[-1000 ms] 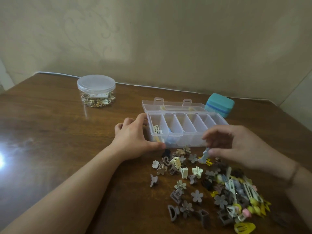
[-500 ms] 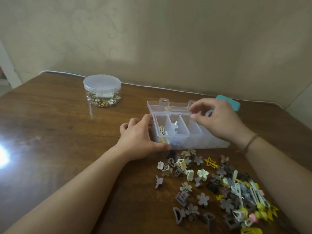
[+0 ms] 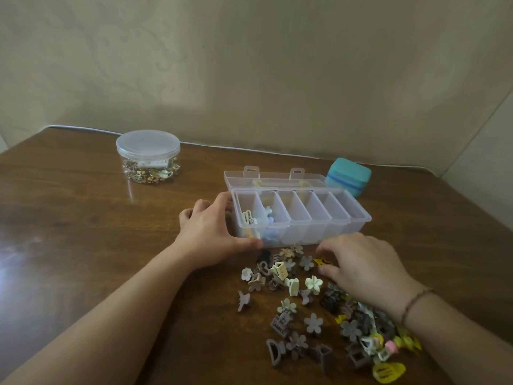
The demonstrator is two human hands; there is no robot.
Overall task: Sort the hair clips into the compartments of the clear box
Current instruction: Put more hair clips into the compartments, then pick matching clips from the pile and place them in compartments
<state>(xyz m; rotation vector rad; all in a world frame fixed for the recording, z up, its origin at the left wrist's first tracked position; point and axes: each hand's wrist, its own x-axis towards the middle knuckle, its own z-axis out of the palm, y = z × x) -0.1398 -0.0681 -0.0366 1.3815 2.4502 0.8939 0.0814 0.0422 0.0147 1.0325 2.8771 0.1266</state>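
The clear box (image 3: 358, 218) stands open on the table, its lid laid flat behind it. Its two leftmost compartments hold a few cream and pale blue clips; the others look empty. My left hand (image 3: 211, 234) grips the box's near left corner, thumb along the front wall. A pile of small hair clips (image 3: 299, 304) in grey, cream, brown and yellow lies in front of the box. My right hand (image 3: 363, 270) rests low over the pile's far right part, fingers curled down beside a yellow star clip (image 3: 322, 262). Whether the fingers hold it is hidden.
A round clear jar (image 3: 148, 157) with a lid, full of small gold pieces, stands at the back left. A teal case (image 3: 348, 176) sits behind the box on the right. The wall runs along the table's far edge.
My right hand has come back from over the box's compartments down to the pile near the yellow star clip. A pale blue clip now lies in the second compartment. My left hand has stayed on the box.
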